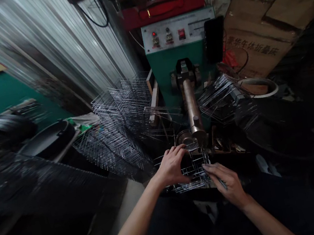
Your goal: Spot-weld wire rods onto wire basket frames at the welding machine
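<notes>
A wire rack [196,173] of thin shiny bars lies low in front of me, under the tip of a spot welder's thick metal arm [192,105]. My left hand [172,168] grips the rack's left side, with the fingers over its far part and the thumb on the nearer bars. At the right side, my right hand [227,182] is closed in a pinch, its fingertips close to the bars below the welder tip. A thin grey metal rod [222,184] shows between its fingers; the rest of the rod is hidden by the hand.
The green welder body [163,68] stands ahead, with a lit red lamp on its panel [193,28]. Stacked wire racks [117,134] fill the left side; more wire pieces [220,97] lie right. A cardboard box [266,49] and a round bowl [274,88] stand farther right.
</notes>
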The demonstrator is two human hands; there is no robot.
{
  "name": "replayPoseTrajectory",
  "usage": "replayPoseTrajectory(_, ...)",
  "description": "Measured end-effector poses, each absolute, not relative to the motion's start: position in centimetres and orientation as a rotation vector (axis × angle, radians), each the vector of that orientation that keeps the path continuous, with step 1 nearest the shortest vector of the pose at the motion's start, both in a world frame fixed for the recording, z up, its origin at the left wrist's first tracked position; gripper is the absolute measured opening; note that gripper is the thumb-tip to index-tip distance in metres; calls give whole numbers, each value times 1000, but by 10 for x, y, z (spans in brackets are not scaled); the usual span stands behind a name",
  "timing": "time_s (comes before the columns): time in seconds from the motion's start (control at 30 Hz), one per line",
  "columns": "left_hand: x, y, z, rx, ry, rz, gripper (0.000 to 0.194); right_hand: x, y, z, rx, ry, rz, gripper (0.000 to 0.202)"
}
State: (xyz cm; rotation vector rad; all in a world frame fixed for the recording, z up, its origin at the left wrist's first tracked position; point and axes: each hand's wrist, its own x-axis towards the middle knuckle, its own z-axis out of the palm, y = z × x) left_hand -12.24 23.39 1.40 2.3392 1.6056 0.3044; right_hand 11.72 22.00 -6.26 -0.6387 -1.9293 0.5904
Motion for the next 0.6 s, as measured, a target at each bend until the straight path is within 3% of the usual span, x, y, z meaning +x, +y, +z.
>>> replayPoseTrajectory(0.33, -117, 237, 17, 2320, 1606, 281, 80, 119, 221, -65, -700, -1872, 698, 36)
replayPoseTrajectory(0.6, -130, 270, 12, 2346, 1607, 306, 81, 106, 248, -55, -736, -1848, 592, 26)
